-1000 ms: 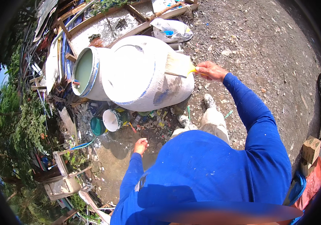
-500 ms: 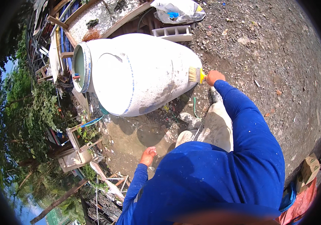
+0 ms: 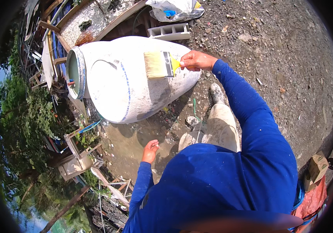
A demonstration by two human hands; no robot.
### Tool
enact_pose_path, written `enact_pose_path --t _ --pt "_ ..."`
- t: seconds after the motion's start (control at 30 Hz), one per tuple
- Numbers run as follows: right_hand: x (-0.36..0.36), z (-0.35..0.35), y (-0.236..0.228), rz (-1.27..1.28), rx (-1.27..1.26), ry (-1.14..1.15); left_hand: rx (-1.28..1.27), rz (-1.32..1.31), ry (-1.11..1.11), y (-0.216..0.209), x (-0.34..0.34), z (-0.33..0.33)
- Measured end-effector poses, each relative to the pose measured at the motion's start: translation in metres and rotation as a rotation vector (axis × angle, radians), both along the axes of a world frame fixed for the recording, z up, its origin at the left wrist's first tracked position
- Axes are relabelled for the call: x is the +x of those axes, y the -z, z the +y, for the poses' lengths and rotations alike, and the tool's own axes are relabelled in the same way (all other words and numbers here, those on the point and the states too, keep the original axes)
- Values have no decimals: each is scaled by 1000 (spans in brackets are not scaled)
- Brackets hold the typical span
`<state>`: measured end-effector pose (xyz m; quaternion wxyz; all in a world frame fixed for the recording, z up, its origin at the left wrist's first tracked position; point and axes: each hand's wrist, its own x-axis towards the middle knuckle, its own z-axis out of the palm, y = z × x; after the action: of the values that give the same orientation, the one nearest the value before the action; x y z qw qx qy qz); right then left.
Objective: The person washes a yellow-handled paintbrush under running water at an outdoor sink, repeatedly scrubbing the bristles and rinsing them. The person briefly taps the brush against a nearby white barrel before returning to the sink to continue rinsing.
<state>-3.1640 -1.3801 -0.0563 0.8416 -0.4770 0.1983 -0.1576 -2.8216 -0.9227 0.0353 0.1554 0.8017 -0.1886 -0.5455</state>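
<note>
My right hand [image 3: 198,61] is closed around the yellow handle of a wide paintbrush [image 3: 156,64]. Its pale bristles point left, and it appears over a large white rounded body [image 3: 108,87] lying on its side, shaped like a big jar, with a blue dashed line around it. Whether the bristles touch that surface I cannot tell. At its left end is a round greenish opening or lid [image 3: 72,73] with a pale rim. My left hand [image 3: 150,151] hangs low by my side, fingers loosely bent and nothing seen in it.
Behind the white body lie a grey hollow block [image 3: 169,32] and a white plastic sack [image 3: 174,9]. Scrap wood and a worn plastic chair [image 3: 75,167] stand at left. Gravel [image 3: 279,73] spreads to the right; a cardboard box [image 3: 317,167] sits on a red sheet [image 3: 312,198].
My right hand has brought the paintbrush left and up from the right end of the white body, closer to the camera. My left hand has risen slightly.
</note>
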Motion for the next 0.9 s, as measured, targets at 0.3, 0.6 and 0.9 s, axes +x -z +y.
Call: enact_pose_path --t 0.3,0.6,0.9 --pt "-39 77 150 1249 -398 -172 214 -6 -218 -18 -27 75" --pt "0 -31 -79 941 -1029 -106 -2 -5 -34 -15 -28 18" --pt "-9 -51 -79 -25 -185 37 -30 -2 37 -9 -12 30"
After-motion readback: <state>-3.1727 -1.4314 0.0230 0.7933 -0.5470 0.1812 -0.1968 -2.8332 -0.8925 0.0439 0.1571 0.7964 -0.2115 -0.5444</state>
